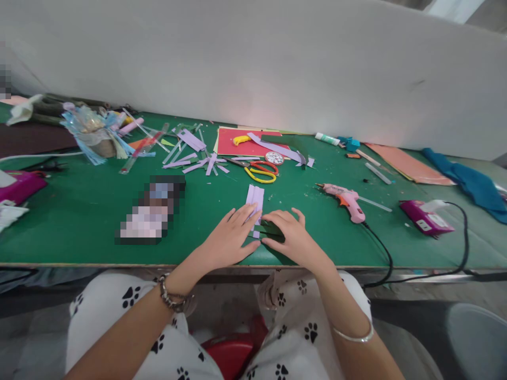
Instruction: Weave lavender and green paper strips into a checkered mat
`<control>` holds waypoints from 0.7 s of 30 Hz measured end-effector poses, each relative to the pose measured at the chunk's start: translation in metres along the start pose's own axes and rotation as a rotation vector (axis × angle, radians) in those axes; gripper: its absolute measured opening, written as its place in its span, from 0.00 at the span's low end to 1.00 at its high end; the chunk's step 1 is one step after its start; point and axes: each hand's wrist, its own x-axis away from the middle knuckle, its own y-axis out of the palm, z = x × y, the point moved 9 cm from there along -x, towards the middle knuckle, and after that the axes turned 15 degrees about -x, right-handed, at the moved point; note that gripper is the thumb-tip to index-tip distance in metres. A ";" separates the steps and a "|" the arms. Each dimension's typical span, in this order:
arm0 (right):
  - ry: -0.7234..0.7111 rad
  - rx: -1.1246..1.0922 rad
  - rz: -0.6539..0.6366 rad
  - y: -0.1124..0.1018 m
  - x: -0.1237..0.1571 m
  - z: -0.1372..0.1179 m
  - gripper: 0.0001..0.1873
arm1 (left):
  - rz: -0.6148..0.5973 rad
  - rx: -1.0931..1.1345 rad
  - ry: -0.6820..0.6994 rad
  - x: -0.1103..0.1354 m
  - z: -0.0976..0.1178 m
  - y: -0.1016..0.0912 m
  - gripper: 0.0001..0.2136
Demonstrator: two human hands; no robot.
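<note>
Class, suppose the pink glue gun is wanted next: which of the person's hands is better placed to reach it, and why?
Probably the right hand: the pink glue gun lies to its right, while the left hand is farther off, resting on the purple strips.

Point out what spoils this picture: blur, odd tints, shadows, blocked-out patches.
Head view: coarse pixel blocks hide something on the table; a pinkish tint lies on the wall above the red sheet; detail is slightly soft on the lilac strips under the left hand; beneath the right hand is a dark area, perhaps partly shadow.
</note>
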 end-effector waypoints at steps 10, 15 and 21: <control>0.037 -0.004 -0.014 0.001 -0.002 -0.002 0.16 | 0.098 0.284 -0.106 -0.004 -0.017 -0.005 0.17; 0.038 0.023 -0.006 0.001 -0.002 -0.002 0.15 | 0.120 0.268 -0.083 -0.005 -0.015 -0.007 0.14; 0.025 0.009 0.016 0.001 -0.001 -0.003 0.15 | 0.103 0.142 -0.017 0.001 -0.014 -0.015 0.16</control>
